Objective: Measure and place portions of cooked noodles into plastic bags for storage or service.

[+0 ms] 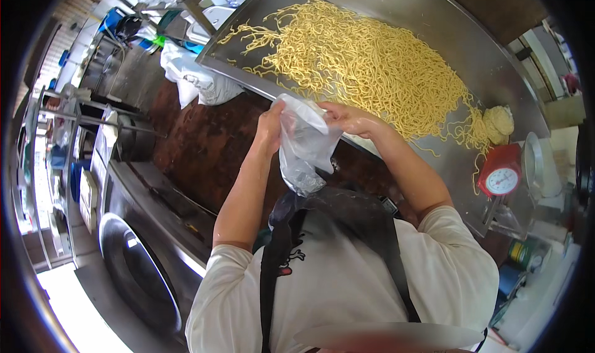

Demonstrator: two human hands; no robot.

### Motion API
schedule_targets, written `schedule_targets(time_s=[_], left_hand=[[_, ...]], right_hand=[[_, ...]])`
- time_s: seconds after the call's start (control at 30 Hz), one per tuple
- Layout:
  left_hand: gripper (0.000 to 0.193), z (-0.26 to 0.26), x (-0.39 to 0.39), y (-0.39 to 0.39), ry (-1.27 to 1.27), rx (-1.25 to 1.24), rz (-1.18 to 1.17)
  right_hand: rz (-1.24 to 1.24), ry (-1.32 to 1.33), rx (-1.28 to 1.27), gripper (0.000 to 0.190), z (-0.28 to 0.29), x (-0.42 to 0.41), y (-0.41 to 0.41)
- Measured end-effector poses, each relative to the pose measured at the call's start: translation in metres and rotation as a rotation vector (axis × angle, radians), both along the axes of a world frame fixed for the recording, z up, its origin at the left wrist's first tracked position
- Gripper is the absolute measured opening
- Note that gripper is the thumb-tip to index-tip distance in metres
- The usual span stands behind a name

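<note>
A clear plastic bag point(307, 144) hangs between my hands in front of the apron, its mouth spread at the top. My left hand point(272, 124) pinches the left side of its rim. With its fingers on the opposite side of the rim, my right hand point(351, 119) grips the bag too. The bag's bottom looks crumpled, and I see no food inside. Just beyond my hands, a large heap of yellow noodles point(362, 65) is spread over a stainless steel tray table point(260, 81). Loose strands trail toward the table's left end and right corner.
At the table's right end stands a red dial scale point(501, 172), beside a pale rounded bundle point(498, 123). White sacks point(200, 81) rest by the table's left end. A large wok point(139, 271) sits at lower left, near a metal rack point(74, 120). The floor point(195, 130) is reddish brown.
</note>
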State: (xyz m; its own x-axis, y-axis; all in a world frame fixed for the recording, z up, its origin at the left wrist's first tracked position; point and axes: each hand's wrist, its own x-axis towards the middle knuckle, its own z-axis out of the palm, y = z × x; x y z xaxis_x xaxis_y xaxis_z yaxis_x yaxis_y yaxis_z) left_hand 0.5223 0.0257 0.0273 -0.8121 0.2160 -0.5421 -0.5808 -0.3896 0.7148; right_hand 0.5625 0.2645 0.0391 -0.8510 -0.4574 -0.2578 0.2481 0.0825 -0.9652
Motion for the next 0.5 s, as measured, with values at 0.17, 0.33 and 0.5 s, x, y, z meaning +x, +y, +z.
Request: schedule_targets(time_s=[0.17, 0.33, 0.5], left_hand=[[0.025, 0.019, -0.075, 0.001, 0.309, -0.2, -0.322], [0.032, 0.034, -0.132, 0.05, 0.313, -0.252, -0.209], [0.038, 0.008, -0.181, 0.078, 0.579, -0.67, -0.383]], right_hand=[[-0.189, -0.018, -0.237, 0.051, 0.004, -0.043, -0.006], [-0.703, -0.29, -0.351, 0.043, -0.008, -0.062, -0.004], [-0.633, -0.194, -0.278, 0.038, 0.02, -0.075, 0.006]])
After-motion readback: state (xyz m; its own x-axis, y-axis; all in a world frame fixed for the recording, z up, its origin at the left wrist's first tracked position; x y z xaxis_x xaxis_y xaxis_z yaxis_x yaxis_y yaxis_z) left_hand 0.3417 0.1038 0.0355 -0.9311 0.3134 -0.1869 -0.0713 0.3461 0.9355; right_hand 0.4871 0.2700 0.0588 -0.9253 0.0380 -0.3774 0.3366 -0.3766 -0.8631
